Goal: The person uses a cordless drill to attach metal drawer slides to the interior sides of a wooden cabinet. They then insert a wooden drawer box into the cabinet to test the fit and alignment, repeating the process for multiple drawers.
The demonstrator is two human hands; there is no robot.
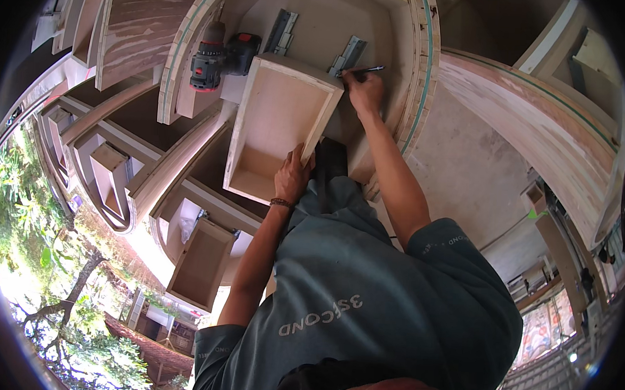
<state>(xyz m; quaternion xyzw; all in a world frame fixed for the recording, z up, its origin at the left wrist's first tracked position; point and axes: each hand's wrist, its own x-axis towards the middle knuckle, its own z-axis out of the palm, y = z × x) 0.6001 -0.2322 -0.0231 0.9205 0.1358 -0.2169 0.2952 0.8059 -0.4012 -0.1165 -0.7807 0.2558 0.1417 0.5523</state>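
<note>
A light wooden drawer box [280, 113], open side up, lies tilted in front of me. My left hand [294, 175] grips its near right side, fingers hooked over the wall. At the box's far right corner, my right hand [366, 94] pinches a slim dark pen [368, 70]. The fingertips are close to a metal drawer slide [348, 56] that sticks out beyond the box. A second metal slide [283, 33] shows past the far left corner. What the pen's tip touches is too small to tell.
A black and red cordless drill [208, 65] rests left of the box, inside a curved wooden cabinet frame [421, 74]. More curved cabinets stand on the left, one with a small drawer [201, 263] pulled out. A large curved panel [532, 110] lies at the right above concrete floor [460, 159].
</note>
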